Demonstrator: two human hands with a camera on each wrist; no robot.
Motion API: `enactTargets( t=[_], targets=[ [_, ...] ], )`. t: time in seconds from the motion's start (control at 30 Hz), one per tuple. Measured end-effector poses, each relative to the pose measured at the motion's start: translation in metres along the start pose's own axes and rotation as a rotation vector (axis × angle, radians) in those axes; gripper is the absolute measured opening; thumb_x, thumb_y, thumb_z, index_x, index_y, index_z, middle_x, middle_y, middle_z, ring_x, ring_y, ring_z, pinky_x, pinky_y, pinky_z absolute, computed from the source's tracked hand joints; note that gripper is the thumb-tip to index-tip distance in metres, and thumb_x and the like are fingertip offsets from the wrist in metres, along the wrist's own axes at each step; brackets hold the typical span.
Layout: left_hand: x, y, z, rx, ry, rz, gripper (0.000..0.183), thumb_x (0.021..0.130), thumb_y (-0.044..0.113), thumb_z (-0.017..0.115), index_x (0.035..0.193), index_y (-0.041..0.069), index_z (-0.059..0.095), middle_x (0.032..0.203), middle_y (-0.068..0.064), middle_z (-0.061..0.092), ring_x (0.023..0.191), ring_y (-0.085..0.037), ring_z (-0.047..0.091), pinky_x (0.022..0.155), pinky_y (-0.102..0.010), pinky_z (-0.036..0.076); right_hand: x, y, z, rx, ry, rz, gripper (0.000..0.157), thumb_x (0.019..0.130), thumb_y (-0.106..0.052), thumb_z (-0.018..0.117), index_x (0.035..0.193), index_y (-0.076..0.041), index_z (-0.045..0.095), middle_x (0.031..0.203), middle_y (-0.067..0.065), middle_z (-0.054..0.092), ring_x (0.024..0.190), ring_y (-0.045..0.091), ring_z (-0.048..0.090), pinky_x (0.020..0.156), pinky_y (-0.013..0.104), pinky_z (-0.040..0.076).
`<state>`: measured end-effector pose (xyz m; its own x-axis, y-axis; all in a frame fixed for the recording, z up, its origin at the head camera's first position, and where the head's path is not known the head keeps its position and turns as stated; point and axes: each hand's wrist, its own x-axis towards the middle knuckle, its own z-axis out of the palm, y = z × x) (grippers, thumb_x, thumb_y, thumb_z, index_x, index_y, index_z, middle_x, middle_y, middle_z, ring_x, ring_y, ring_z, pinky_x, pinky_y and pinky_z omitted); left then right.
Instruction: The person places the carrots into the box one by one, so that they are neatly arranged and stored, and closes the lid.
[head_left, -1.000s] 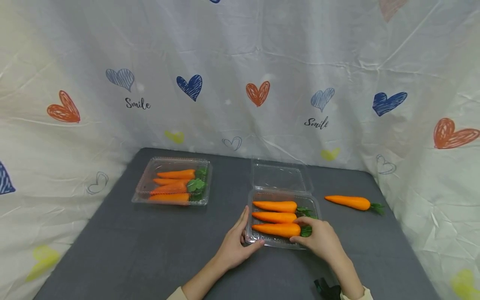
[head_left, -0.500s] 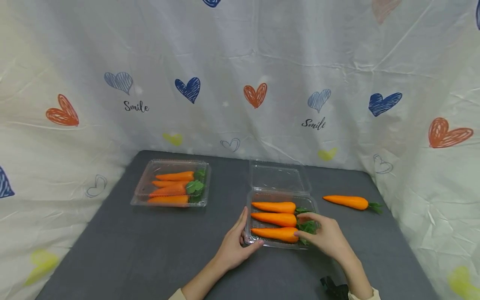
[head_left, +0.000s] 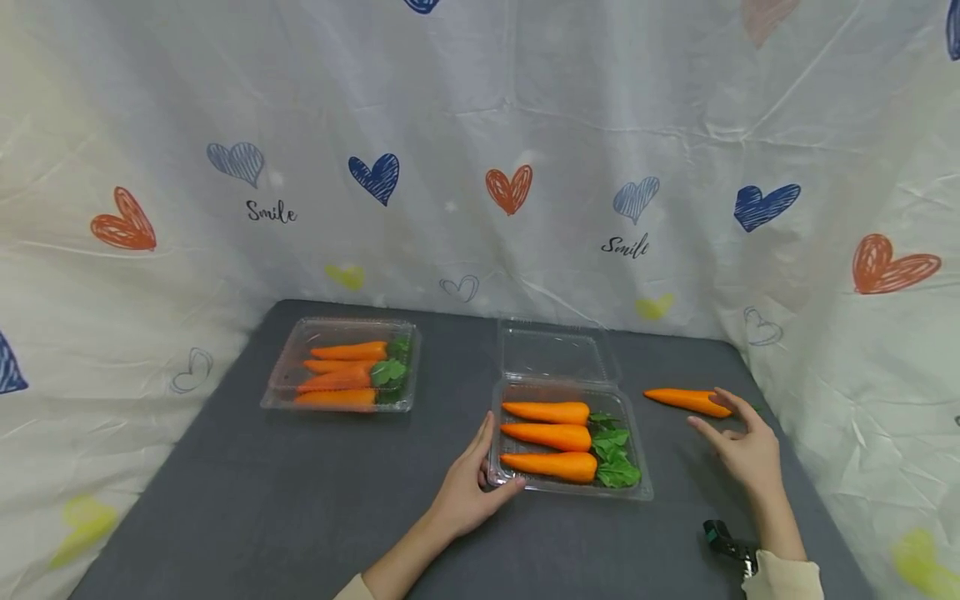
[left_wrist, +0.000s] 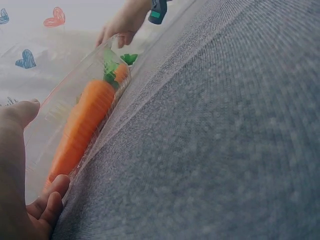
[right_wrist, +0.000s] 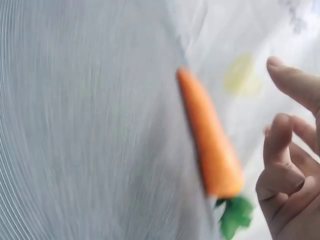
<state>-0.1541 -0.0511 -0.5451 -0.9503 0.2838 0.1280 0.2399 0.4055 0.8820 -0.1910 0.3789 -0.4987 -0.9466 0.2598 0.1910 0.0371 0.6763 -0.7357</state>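
Note:
My left hand point(head_left: 467, 493) holds the front left corner of an open clear plastic clamshell container point(head_left: 643, 492), thumb along the front edge and fingers at the left side. Three orange carrots with green tops lie side by side in its base: a back carrot point(head_left: 547, 412), a middle carrot point(head_left: 551, 436) and a front carrot point(head_left: 551, 466). My right hand point(head_left: 753, 450) hovers over the top end of a loose carrot point(head_left: 682, 400) on the right, thumb and index finger spread apart. In the right wrist view a gap separates these fingers from the carrot point(right_wrist: 207, 135).
A closed clear container point(head_left: 273, 400) with several carrots stands at the back left of the dark grey table point(head_left: 300, 500). The open container's lid point(head_left: 555, 354) leans back behind its base. A white curtain point(head_left: 450, 108) with printed hearts hangs behind. A small black device point(head_left: 723, 540) is by my right wrist.
My right hand has let go of the front carrot's green top and moved right to the loose carrot. The front carrots have shifted slightly in the container. My left hand has stayed put.

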Motion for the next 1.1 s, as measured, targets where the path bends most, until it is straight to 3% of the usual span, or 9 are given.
enactTargets(
  t=[0.07, 0.17, 0.27, 0.3, 0.47, 0.6, 0.77, 0.93, 1.1],
  targets=[
    [0.0, -0.001, 0.0, 0.003, 0.0, -0.001, 0.104, 0.093, 0.054, 0.078, 0.172, 0.021, 0.018, 0.175, 0.0, 0.024, 0.065, -0.001, 0.045, 0.063, -0.022, 0.046, 0.006, 0.014, -0.003, -0.009, 0.022, 0.047, 0.078, 0.097, -0.04, 0.08, 0.161, -0.011, 0.046, 0.139, 0.012, 0.063, 0.055, 0.017, 0.063, 0.052, 0.026, 0.046],
    [0.001, -0.002, 0.0, 0.001, -0.002, -0.006, 0.105, 0.093, 0.055, 0.078, 0.172, 0.021, 0.018, 0.175, 0.001, 0.025, 0.065, -0.002, 0.046, 0.063, -0.022, 0.046, 0.015, 0.031, -0.007, -0.018, 0.041, 0.103, 0.085, 0.097, -0.043, 0.079, 0.166, -0.013, 0.039, 0.102, 0.005, 0.076, 0.053, 0.014, 0.061, 0.049, 0.027, 0.043],
    [0.001, -0.002, -0.001, 0.001, -0.004, -0.011, 0.105, 0.093, 0.055, 0.078, 0.172, 0.023, 0.018, 0.175, 0.0, 0.026, 0.066, -0.001, 0.046, 0.063, -0.022, 0.046, 0.023, 0.041, -0.01, -0.015, 0.028, 0.114, 0.09, 0.097, -0.041, 0.079, 0.168, -0.012, 0.032, 0.065, 0.002, 0.07, 0.048, 0.014, 0.058, 0.048, 0.029, 0.042],
    [0.001, -0.003, -0.001, 0.0, -0.005, -0.011, 0.105, 0.093, 0.055, 0.078, 0.172, 0.023, 0.018, 0.175, 0.0, 0.026, 0.066, -0.001, 0.046, 0.063, -0.022, 0.046, 0.026, 0.044, -0.011, -0.016, 0.016, 0.11, 0.091, 0.098, -0.04, 0.079, 0.169, -0.012, 0.03, 0.063, 0.001, 0.069, 0.048, 0.014, 0.058, 0.048, 0.029, 0.042],
    [-0.001, -0.003, -0.002, -0.001, 0.0, -0.016, 0.105, 0.093, 0.054, 0.078, 0.172, 0.021, 0.018, 0.175, -0.001, 0.026, 0.067, -0.002, 0.045, 0.065, -0.022, 0.046, 0.039, 0.054, -0.011, -0.037, -0.108, 0.069, 0.092, 0.099, -0.039, 0.078, 0.169, -0.009, 0.027, 0.07, 0.004, 0.073, 0.058, 0.012, 0.062, 0.059, 0.024, 0.046],
    [-0.004, -0.003, 0.0, -0.008, -0.003, -0.018, 0.105, 0.093, 0.054, 0.078, 0.172, 0.021, 0.017, 0.175, -0.002, 0.026, 0.067, -0.002, 0.046, 0.065, -0.022, 0.046, 0.041, 0.058, -0.007, -0.04, -0.177, 0.061, 0.083, 0.099, -0.039, 0.077, 0.164, -0.005, 0.038, 0.079, 0.006, 0.073, 0.064, 0.012, 0.063, 0.063, 0.025, 0.048],
    [-0.003, 0.0, 0.0, -0.019, -0.007, -0.005, 0.105, 0.093, 0.053, 0.079, 0.172, 0.02, 0.018, 0.174, -0.001, 0.027, 0.065, -0.002, 0.046, 0.062, -0.022, 0.046, 0.041, 0.062, -0.004, -0.061, -0.162, 0.05, 0.07, 0.1, -0.037, 0.076, 0.155, -0.002, 0.05, 0.086, 0.008, 0.072, 0.061, 0.012, 0.061, 0.059, 0.027, 0.047],
    [-0.002, 0.001, 0.0, -0.022, -0.011, -0.008, 0.105, 0.093, 0.054, 0.079, 0.172, 0.021, 0.017, 0.174, 0.0, 0.028, 0.065, -0.001, 0.046, 0.061, -0.022, 0.046, 0.041, 0.063, -0.003, -0.068, -0.137, 0.037, 0.068, 0.101, -0.038, 0.075, 0.153, -0.001, 0.053, 0.112, 0.02, 0.067, 0.061, 0.012, 0.064, 0.062, 0.025, 0.048],
    [-0.001, 0.0, -0.001, -0.027, -0.013, 0.001, 0.105, 0.093, 0.053, 0.079, 0.172, 0.021, 0.017, 0.175, -0.001, 0.026, 0.065, -0.002, 0.046, 0.061, -0.022, 0.046, 0.031, 0.051, 0.004, -0.069, -0.062, 0.052, 0.065, 0.099, -0.042, 0.076, 0.15, -0.005, 0.058, 0.111, 0.023, 0.068, 0.056, 0.015, 0.064, 0.062, 0.024, 0.046]
  ],
)
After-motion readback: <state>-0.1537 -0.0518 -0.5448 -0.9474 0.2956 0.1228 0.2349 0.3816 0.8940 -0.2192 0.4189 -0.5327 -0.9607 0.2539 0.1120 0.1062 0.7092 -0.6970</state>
